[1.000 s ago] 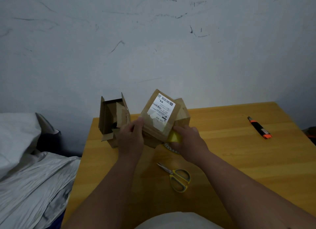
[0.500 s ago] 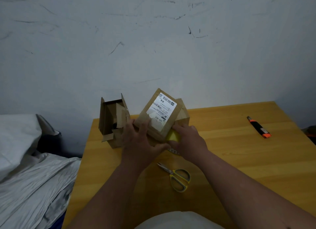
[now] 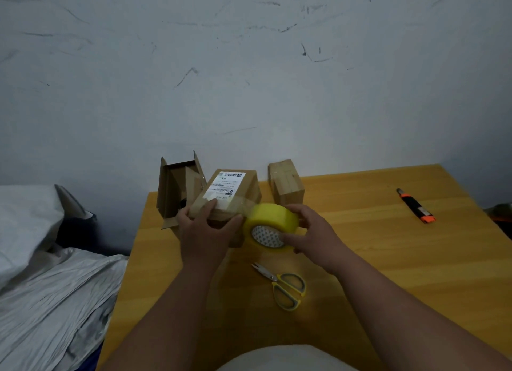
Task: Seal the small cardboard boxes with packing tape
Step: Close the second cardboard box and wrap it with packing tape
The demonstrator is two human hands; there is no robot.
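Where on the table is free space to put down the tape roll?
Bare wood lies between the scissors and the utility knife, right of the right hand. The far left corner is crowded: open box, labelled box, sealed box.

On the wooden desk (image 3: 360,259), the left hand (image 3: 203,232) grips a labelled cardboard box (image 3: 230,193), its fingers pressing on a strip of clear tape that runs across the box top. The right hand (image 3: 313,233) holds a yellow roll of packing tape (image 3: 270,226) just beside that box. An open box (image 3: 177,187) stands to the left, and a taped box (image 3: 285,183) stands behind the roll. Yellow-handled scissors (image 3: 282,286) lie near the forearms. An orange-and-black utility knife (image 3: 415,205) lies well apart at the right.
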